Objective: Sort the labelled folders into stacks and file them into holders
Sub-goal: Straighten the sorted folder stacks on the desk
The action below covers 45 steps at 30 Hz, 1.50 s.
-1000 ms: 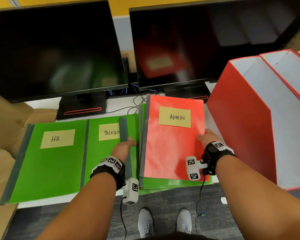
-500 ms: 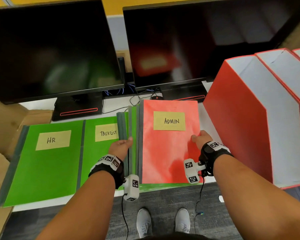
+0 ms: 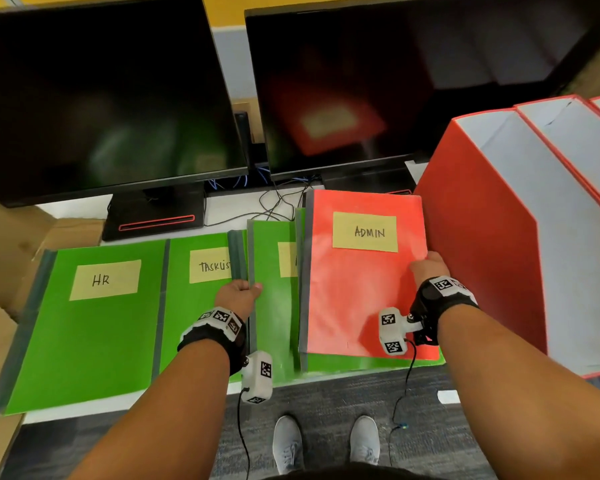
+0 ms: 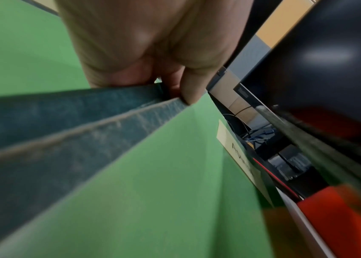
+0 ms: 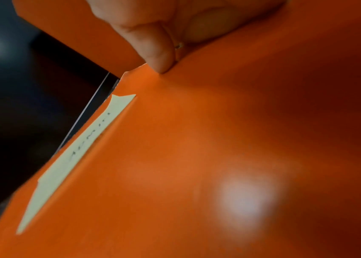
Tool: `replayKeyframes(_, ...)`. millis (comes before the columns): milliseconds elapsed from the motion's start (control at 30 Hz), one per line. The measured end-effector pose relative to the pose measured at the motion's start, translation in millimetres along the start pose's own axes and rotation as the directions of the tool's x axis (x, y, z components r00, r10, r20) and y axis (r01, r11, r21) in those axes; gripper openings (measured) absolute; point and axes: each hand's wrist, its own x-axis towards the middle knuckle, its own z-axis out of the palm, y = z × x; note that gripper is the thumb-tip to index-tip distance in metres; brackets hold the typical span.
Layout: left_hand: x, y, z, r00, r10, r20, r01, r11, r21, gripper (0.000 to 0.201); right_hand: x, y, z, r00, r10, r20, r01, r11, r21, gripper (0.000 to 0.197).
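The red ADMIN folder (image 3: 361,275) is held at the centre-right of the white desk (image 3: 222,209), lying on top of a stack with a green folder (image 3: 274,306) exposed at its 9 o'clock side, that folder's yellow label mostly hidden under the red cover. The red folder's right edge is gripped by the right hand (image 3: 428,268), with the thumb (image 5: 152,52) pressed on top of the cover near the edge; the other fingers are hidden beneath and cannot be judged. The grey spine edges of the green folders are pinched by the left hand (image 3: 238,296), the thumb (image 4: 193,87) curled over the upper spine and the remaining fingers tucked below it. At 9 o'clock from this stack, the green TASKLIST folder (image 3: 194,306) is laid flat, its right part covered by the held spines, and further towards 9 o'clock the green HR folder (image 3: 90,327) is laid flat beside it, both near the front edge of the desk. At 3 o'clock from the red folder, a row of red file holders (image 3: 482,254) with white interiors is stood upright, the nearest one just beside the right hand. At 12 o'clock, two dark monitors (image 3: 101,98) are stood side by side, with cables (image 3: 274,202) seen below them. Cardboard (image 3: 7,244) is seen at the far 9 o'clock edge.
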Motion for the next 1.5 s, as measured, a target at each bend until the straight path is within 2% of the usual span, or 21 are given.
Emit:
replayKeyframes(33,3.4,-0.4,-1.8,1.0,-0.018,0.016,0.02,0.995,-0.094,0.017,3.0,0.6,-1.2,1.0,0.002,0.0,-0.002,1.0,0.006,0.043)
replayKeyframes(100,8.2,-3.1,-5.7,0.999,0.037,0.014,-0.037,0.998,-0.045,0.035,6.7,1.0,-1.5,1.0,0.009,-0.014,-0.009,1.0,0.017,0.045)
replayKeyframes(133,6.3,-1.3,-5.7,1.0,0.004,0.007,-0.004,0.999,-0.048,0.035,6.9,1.4,-1.2,1.0,0.008,-0.02,-0.007,1.0,0.028,0.046)
replayKeyframes(200,7.0,-3.4,-3.4,0.998,0.067,0.0,-0.066,0.986,0.154,0.031,7.1,3.2,-0.2,1.0,0.012,-0.028,-0.011,0.999,0.041,0.045)
replayKeyframes(233,6.0,-3.9,-2.2,0.997,0.082,0.001,-0.081,0.981,0.177,0.03,6.7,4.3,-0.5,0.999,0.016,-0.03,-0.014,0.999,0.04,0.045)
replayKeyframes(467,5.2,-3.3,-2.5,0.997,0.072,0.004,-0.072,0.984,0.161,0.027,10.5,13.9,-1.2,0.998,0.038,-0.046,-0.037,0.999,0.012,0.046)
replayKeyframes(733,8.6,-6.7,-3.2,0.977,0.211,0.036,-0.214,0.962,0.17,0.013,8.4,10.1,-0.5,0.997,0.066,-0.027,-0.065,0.998,0.009,0.045)
replayKeyframes(767,6.0,-5.1,-4.0,0.972,0.232,0.037,-0.234,0.959,0.16,0.016,6.4,9.2,-0.2,0.998,0.06,-0.023,-0.06,0.998,0.003,0.046)
replayKeyframes(867,5.5,-7.4,-5.0,0.961,0.27,0.058,-0.276,0.953,0.125,0.05,4.1,10.4,6.5,1.0,0.014,0.01,-0.014,1.0,0.002,0.051)
replayKeyframes(900,3.3,-8.3,-5.0,0.962,0.264,0.071,-0.272,0.951,0.148,0.053,2.4,9.9,10.1,1.0,0.0,0.028,0.001,1.0,-0.01,0.051)
replayKeyframes(1067,1.5,1.9,-4.5,0.972,0.181,0.147,-0.211,0.952,0.223,0.036,-17.8,-5.9,28.5,0.993,-0.076,0.085,0.082,0.995,-0.065,0.04)
replayKeyframes(1167,-3.4,5.7,-4.5,0.983,0.112,0.145,-0.148,0.953,0.264,0.052,-26.4,-12.2,39.5,0.983,-0.124,0.134,0.136,0.987,-0.08,0.035)
replayKeyframes(1267,0.8,-2.8,0.5,0.984,0.146,0.103,-0.166,0.961,0.222,0.031,-28.0,-13.7,38.2,0.987,-0.144,0.076,0.152,0.983,-0.103,0.027)
replayKeyframes(1367,7.3,-7.5,-0.1,0.988,0.15,0.032,-0.154,0.961,0.231,0.023,-23.1,-12.3,24.0,0.991,-0.128,0.034,0.13,0.987,-0.089,0.034)
replayKeyframes(1500,7.2,-9.4,-2.3,0.988,0.155,0.019,-0.155,0.962,0.224,0.013,-12.6,-8.7,6.5,0.997,-0.073,0.008,0.073,0.991,-0.112,0.043)
